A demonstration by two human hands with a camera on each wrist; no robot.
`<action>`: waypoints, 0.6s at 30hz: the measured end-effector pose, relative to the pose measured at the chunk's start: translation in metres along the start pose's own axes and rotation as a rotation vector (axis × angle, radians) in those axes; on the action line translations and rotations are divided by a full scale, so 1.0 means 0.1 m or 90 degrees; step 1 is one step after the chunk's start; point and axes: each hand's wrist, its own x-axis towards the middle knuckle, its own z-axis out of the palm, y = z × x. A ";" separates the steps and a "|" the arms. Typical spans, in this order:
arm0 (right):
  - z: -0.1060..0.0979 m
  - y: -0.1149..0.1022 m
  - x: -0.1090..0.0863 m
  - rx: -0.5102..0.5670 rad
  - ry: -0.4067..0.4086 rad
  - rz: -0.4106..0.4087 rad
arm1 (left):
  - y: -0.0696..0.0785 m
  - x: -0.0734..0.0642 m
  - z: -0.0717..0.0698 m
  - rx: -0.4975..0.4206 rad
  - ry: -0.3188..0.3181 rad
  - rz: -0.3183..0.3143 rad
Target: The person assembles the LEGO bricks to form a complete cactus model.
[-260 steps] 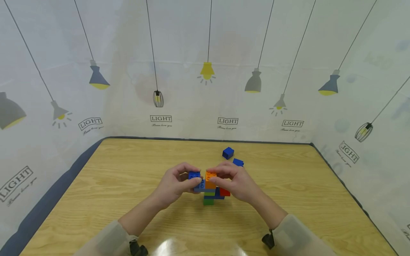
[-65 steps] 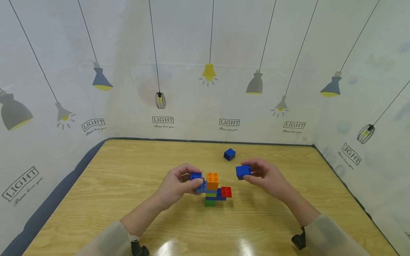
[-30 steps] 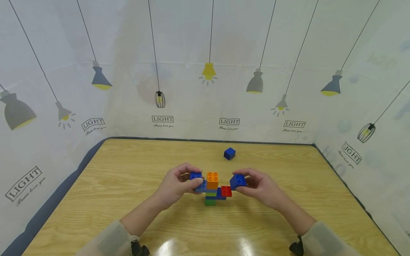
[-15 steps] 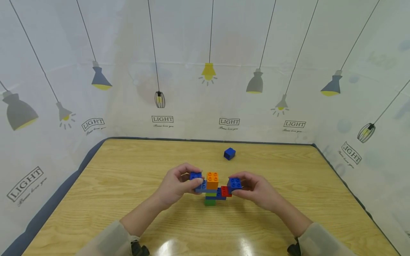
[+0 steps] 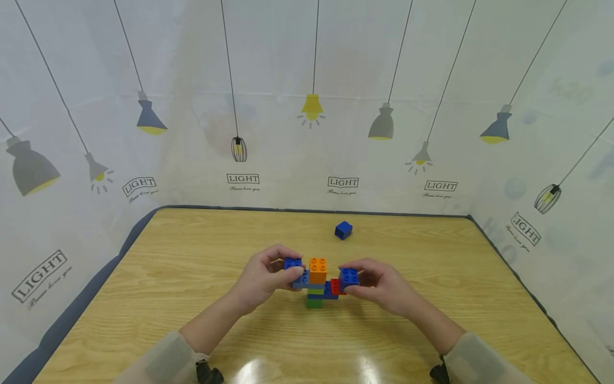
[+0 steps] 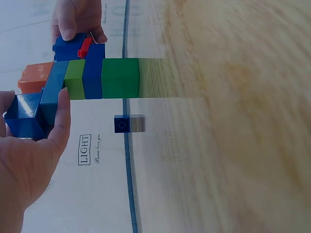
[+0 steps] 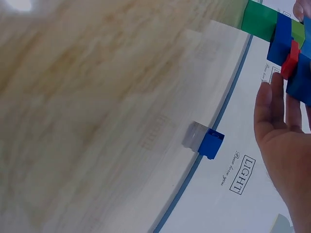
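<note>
A stack of toy building bricks stands on the table, with a green brick at its base. Above it come a dark blue brick, a lime brick and a lighter blue one. An orange brick tops the lighter blue brick. At its left end sits a blue brick, gripped by my left hand. My right hand pinches another blue brick over the flat red brick on the stack's right arm. Whether it is fully seated I cannot tell.
A loose blue brick lies on the wooden table behind the stack, near the back edge. A pale curtain printed with lamps surrounds the table's back and sides.
The orange brick was released on the stack. My right hand picked up one of two loose blue bricks and brought it left and down onto the red brick. My left hand stayed put.
</note>
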 end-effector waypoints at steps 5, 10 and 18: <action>0.02 0.00 0.00 0.035 -0.008 0.022 | 0.00 0.01 0.00 0.003 0.002 -0.002; 0.03 0.00 0.01 0.103 -0.012 0.076 | 0.00 0.01 0.00 0.006 0.002 -0.004; 0.05 -0.02 0.01 0.148 -0.017 0.089 | 0.01 0.00 0.00 0.007 0.005 -0.007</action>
